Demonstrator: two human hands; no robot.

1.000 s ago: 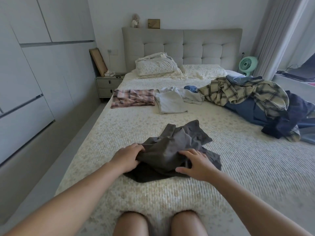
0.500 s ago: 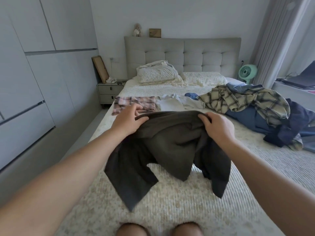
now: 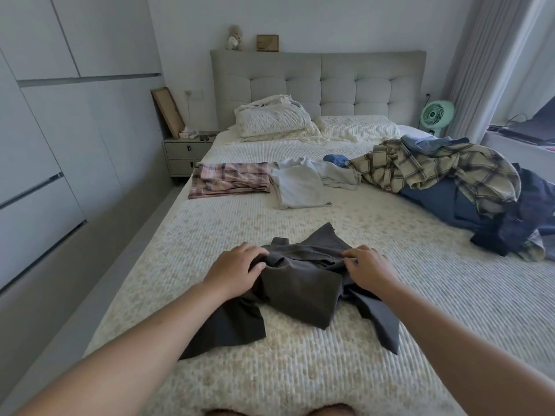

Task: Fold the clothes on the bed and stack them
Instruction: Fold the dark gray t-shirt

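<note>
The dark grey garment [image 3: 300, 283] lies crumpled on the near half of the bed [image 3: 390, 370], in front of the person. The left hand [image 3: 237, 270] rests on its left edge, fingers curled over a bunched fold of the cloth. The right hand [image 3: 368, 270] grips the garment's right edge, fingertips pinching the fabric. Two loose ends of the garment trail toward the foot of the bed. Further up the bed, a folded pink plaid item [image 3: 231, 179] lies flat at the left side, with a pale grey garment [image 3: 297, 186] just beside it. A heap of unfolded clothes [image 3: 450, 187], topped by a cream plaid shirt [image 3: 429, 166] over dark blue items, occupies the right side. Pillows [image 3: 273, 120] sit against the headboard [image 3: 318, 82].
</note>
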